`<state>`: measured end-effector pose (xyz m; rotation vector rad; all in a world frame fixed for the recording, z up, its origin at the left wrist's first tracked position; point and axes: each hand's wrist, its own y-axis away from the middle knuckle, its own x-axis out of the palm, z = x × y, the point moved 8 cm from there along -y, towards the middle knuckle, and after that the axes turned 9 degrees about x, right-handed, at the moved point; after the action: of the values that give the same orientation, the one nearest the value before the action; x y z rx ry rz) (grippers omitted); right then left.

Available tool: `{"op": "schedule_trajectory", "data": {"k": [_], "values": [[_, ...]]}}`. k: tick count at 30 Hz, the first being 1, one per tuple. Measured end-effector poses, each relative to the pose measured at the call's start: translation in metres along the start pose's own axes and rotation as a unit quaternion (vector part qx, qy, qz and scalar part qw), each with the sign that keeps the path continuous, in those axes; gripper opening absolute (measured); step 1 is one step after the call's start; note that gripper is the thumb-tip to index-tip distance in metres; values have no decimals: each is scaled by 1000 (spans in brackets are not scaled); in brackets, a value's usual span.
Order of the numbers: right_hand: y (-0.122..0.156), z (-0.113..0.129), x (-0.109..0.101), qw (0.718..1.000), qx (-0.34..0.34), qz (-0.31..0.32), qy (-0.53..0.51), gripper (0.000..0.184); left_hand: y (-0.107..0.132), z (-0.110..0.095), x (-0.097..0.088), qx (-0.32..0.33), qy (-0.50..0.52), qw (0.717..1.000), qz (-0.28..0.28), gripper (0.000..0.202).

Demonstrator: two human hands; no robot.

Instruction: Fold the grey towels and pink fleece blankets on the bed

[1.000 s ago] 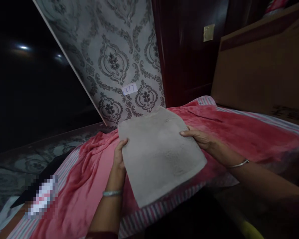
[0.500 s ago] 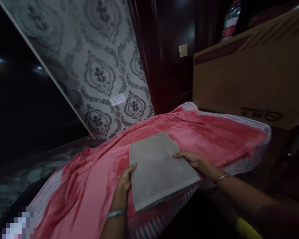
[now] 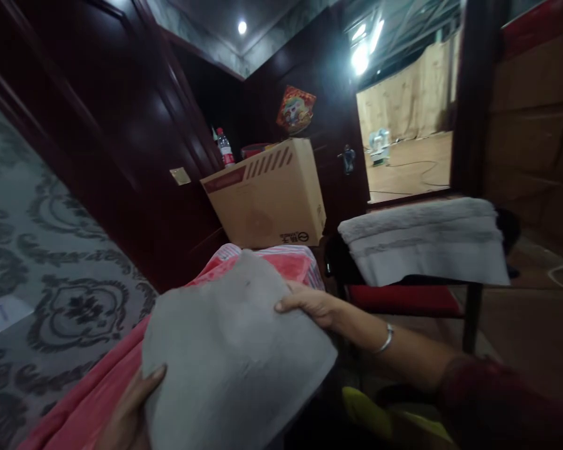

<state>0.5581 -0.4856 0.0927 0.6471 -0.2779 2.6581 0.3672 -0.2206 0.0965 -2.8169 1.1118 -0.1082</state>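
Note:
A grey folded cloth (image 3: pixel 225 350), flat and roughly rectangular, is held up between my two hands. My left hand (image 3: pixel 134 406) grips its left edge, thumb on top and the other fingers hidden beneath. On the right edge my right hand (image 3: pixel 312 303) pinches the cloth, thumb on the upper face; a silver bangle circles that wrist. Behind and under the cloth lies a pink blanket (image 3: pixel 286 265) with a striped border. Whether the cloth still touches the blanket I cannot tell.
A large cardboard box (image 3: pixel 267 194) stands beyond the blanket, with a bottle (image 3: pixel 225 148) behind its top edge. To the right, a grey towel (image 3: pixel 426 240) hangs over a chair with a red seat (image 3: pixel 403 300). A doorway opens onto a lit room behind it.
My view has swung to the right, bringing the chair, towel and doorway into sight. The grey cloth, earlier flat over the blanket, is now lifted nearer to me, with both hands still on it.

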Motion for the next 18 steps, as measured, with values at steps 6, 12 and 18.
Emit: {"op": "schedule_trajectory", "data": {"k": [6, 12, 18], "values": [[128, 122, -76, 974, -93, -198, 52, 76, -10, -78, 235, -6, 174, 964, 201, 65], [246, 205, -146, 893, -143, -412, 114, 50, -9, -96, 426, 12, 230, 889, 396, 50], [310, 213, -222, 824, -119, -524, 179, 25, -2, -54, 538, 60, 116, 903, 409, 61]]}}
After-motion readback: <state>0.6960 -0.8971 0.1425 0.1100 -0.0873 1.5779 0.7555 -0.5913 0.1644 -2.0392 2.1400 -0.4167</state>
